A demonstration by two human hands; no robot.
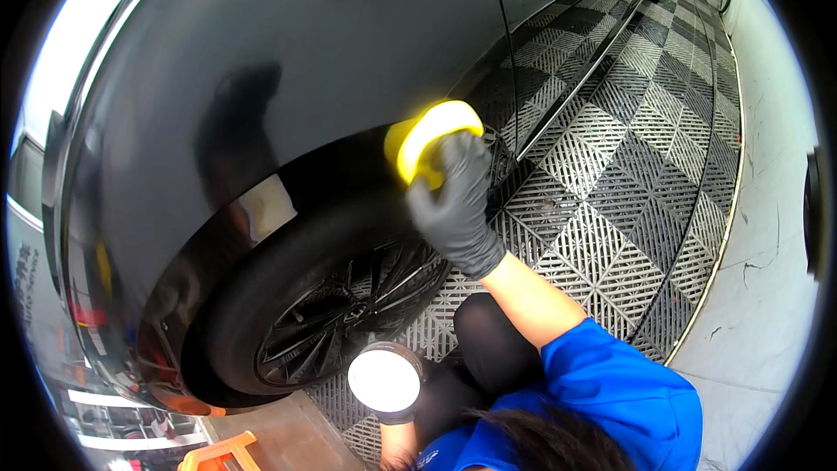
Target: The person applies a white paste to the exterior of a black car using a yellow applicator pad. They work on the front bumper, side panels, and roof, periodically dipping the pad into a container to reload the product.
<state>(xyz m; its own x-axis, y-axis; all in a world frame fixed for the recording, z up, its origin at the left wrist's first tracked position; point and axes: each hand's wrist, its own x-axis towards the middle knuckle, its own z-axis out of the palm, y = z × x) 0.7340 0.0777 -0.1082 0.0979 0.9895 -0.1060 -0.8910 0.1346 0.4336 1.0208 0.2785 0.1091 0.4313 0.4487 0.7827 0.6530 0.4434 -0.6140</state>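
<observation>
My right hand (460, 214), in a dark grey glove, grips a yellow sponge pad (438, 128), slightly blurred. The pad lies against the black wheel arch trim (336, 155) of a dark car (366, 61), or just off it; I cannot tell which. Low in the picture, beside the wheel (353, 314), my gloved left hand (399, 417) holds up a round tub (384, 378) with a bright white top. Whether that white is a lid or the contents is unclear. The tub hides most of the left fingers.
Black and white slatted floor tiles (602, 227) run along the car's right side to a pale wall (758, 296). An orange plastic object (222, 453) stands at the bottom left, by a flat brownish slab (279, 436). My bent knee (493, 331) is close to the wheel.
</observation>
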